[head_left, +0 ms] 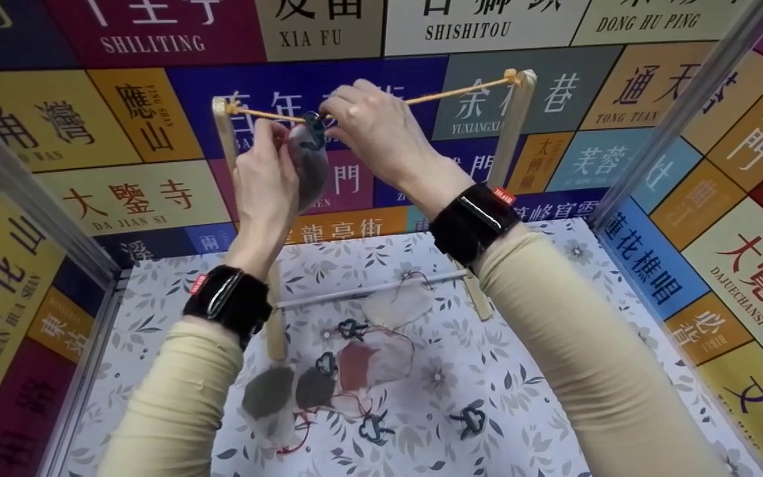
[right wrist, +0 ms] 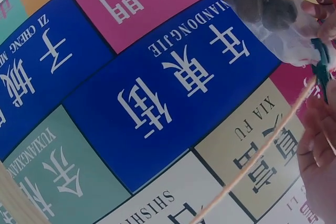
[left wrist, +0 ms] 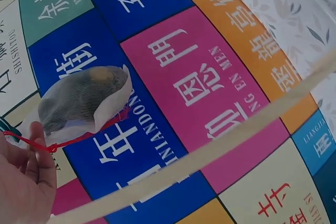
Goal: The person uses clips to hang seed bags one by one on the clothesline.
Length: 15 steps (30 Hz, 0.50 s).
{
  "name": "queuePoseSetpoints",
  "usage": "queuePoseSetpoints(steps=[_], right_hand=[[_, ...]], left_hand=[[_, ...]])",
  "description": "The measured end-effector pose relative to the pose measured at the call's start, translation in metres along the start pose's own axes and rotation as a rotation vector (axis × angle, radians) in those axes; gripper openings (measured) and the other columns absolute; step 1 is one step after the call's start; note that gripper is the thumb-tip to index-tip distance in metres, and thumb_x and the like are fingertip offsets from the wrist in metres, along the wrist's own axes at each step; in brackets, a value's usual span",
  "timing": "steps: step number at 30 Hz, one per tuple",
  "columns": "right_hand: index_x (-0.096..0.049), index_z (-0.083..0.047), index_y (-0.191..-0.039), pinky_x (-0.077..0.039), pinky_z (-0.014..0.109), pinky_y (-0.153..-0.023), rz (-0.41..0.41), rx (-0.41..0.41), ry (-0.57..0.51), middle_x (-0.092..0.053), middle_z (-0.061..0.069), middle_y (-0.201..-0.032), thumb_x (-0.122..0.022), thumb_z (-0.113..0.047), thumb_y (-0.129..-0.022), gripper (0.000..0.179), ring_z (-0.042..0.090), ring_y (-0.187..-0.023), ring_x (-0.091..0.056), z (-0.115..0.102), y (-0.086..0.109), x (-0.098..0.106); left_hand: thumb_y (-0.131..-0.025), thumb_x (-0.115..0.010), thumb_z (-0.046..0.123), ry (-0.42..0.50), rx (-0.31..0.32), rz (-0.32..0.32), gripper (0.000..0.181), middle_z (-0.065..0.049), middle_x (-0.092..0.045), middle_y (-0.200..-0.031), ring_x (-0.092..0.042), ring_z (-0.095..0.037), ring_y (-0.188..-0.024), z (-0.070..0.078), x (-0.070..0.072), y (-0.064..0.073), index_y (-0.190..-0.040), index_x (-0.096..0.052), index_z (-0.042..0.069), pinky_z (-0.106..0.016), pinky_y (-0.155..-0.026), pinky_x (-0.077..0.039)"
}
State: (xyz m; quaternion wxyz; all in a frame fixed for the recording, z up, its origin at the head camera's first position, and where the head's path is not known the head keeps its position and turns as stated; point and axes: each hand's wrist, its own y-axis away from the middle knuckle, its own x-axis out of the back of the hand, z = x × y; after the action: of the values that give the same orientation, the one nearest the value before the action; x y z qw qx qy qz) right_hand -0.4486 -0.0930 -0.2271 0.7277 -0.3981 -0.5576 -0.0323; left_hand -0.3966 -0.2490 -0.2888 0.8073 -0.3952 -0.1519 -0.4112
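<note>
My left hand (head_left: 265,179) pinches the upper part of a white mesh drawstring bag (head_left: 310,173) with dark lumps inside. In the left wrist view, its red drawstring (left wrist: 50,148) runs by the fingers. A dark green clip (head_left: 315,122) sits at the bag's top, against an orange rope (head_left: 461,91). My right hand (head_left: 375,132) reaches in from the other side, fingertips pinching at the clip. In the right wrist view, the clip (right wrist: 321,59) meets both the bag (right wrist: 262,6) and the rope (right wrist: 262,150); part of it is hidden by fingers.
Two wooden posts (head_left: 516,129) carry the rope, with a white rod (head_left: 368,289) low between them. On the patterned tabletop (head_left: 176,291) lie a pale mesh bag (head_left: 398,305), a bag with reddish contents (head_left: 355,366), dark-filled bags (head_left: 267,392) and several green clips (head_left: 471,421). Printed panels surround it.
</note>
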Motion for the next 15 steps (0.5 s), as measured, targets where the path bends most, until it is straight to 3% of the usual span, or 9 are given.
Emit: queuePoseSetpoints(steps=[9,15], right_hand=[[-0.058,-0.006,-0.132,-0.048,0.036,-0.101,-0.148,-0.002,0.066,-0.061,0.010,-0.133,-0.059,-0.038,-0.098,0.046,0.026,-0.120,-0.055,-0.006,0.009,-0.005],[-0.047,-0.011,-0.145,-0.046,0.041,-0.109,-0.191,0.000,0.090,-0.051,0.012,-0.146,-0.060,-0.038,-0.098,0.056,0.029,-0.132,-0.048,-0.009,0.027,-0.015]], left_hand=[[-0.104,-0.050,0.018,-0.082,-0.015,-0.008,0.018,-0.015,-0.073,-0.115,-0.073,-0.034,-0.100,-0.010,0.007,0.008,-0.118,-0.055,0.008,-0.045,-0.084,-0.060],[-0.104,-0.049,0.015,-0.098,0.007,-0.065,0.018,-0.018,-0.071,-0.115,-0.072,-0.037,-0.098,-0.018,0.008,0.016,-0.119,-0.056,0.007,-0.046,-0.083,-0.061]])
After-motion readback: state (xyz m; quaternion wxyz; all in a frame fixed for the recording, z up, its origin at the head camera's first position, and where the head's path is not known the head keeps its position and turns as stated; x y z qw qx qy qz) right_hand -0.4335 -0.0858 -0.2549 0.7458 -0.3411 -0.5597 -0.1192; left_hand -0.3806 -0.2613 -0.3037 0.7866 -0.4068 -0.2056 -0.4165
